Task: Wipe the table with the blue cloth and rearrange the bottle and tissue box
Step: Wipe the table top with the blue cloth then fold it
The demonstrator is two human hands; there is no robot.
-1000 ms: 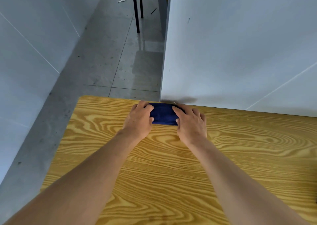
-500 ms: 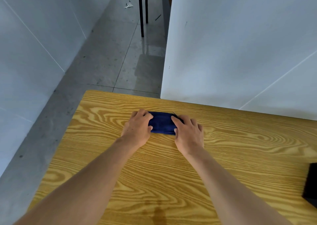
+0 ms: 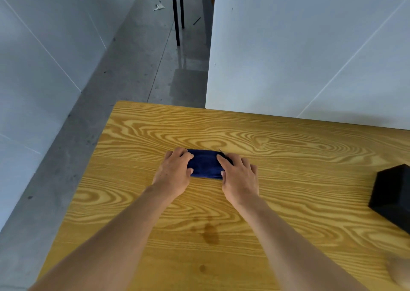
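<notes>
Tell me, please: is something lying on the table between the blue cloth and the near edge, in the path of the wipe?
No object does. Both hands, left hand and right hand, press the blue cloth; toward the near edge the table shows only a dark stain.

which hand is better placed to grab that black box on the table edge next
Right. The right hand rests on the blue cloth on the side nearer the black box; the left hand would have to cross over.
</notes>
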